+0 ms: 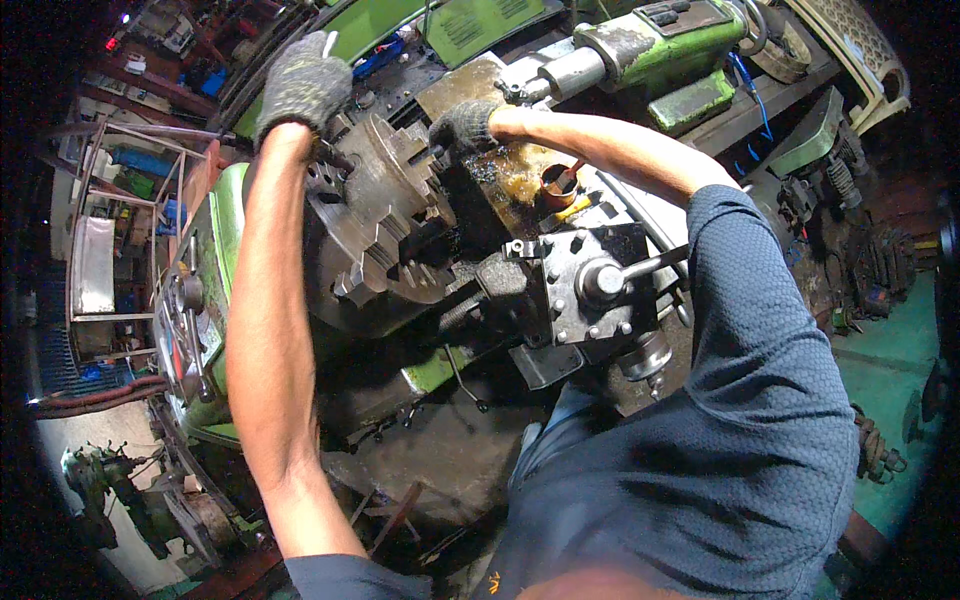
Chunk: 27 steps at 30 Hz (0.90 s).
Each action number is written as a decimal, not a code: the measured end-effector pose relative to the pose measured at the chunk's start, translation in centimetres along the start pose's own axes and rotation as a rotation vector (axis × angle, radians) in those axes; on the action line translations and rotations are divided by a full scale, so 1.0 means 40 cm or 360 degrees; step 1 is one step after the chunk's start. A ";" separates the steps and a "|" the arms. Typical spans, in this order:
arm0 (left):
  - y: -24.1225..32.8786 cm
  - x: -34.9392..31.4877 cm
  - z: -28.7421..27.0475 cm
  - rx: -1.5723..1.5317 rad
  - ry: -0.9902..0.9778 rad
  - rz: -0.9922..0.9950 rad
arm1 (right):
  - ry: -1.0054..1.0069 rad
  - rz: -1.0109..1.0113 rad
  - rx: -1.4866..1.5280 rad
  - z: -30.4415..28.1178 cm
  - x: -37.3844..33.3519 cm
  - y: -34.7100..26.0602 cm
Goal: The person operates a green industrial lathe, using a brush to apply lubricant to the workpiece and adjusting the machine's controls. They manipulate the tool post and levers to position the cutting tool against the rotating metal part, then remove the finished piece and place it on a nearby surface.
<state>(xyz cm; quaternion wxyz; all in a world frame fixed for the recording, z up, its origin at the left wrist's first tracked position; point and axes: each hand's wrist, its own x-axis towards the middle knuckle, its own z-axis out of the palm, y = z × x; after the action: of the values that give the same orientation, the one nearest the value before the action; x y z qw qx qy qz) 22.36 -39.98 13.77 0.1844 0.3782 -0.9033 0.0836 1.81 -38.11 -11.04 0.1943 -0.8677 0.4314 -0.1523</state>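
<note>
A large steel lathe chuck (385, 190) with stepped jaws (385, 245) fills the middle of the head view. My left hand (303, 85), in a grey knitted glove, is closed at the chuck's far left side. A pale tip juts from that glove, and what the fingers hold is hidden. Below the wrist, a short dark cylindrical piece (332, 155) meets the chuck's rim. My right hand (464, 128), gloved likewise, reaches across to the chuck's face. Its fingers curl beside the upper jaw; their grip is hidden.
A square tool post (590, 285) with a lever handle stands close to my body. Behind it, a brown cup (560, 185) sits on the oily carriage. The green tailstock (660, 45) is at the far right. Control levers (465, 385) stick out below the chuck.
</note>
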 end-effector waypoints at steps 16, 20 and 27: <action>0.046 -0.221 -0.189 0.0130 0.0152 -0.0053 | -0.0030 0.0254 0.0129 -0.029 -0.060 0.012; 0.047 -0.066 0.011 0.0348 -0.0010 -0.0074 | -0.0026 0.0090 0.0028 -0.011 -0.014 -0.027; 0.084 0.048 0.030 0.0434 -0.0277 -0.0414 | 0.0058 0.0126 0.0091 -0.023 -0.053 0.000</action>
<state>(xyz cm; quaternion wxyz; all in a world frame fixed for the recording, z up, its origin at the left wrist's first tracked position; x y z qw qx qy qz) 18.40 -39.21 13.38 0.0621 0.5190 -0.8396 0.1476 0.19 -36.57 -10.43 0.2170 -0.8411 0.4644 -0.1725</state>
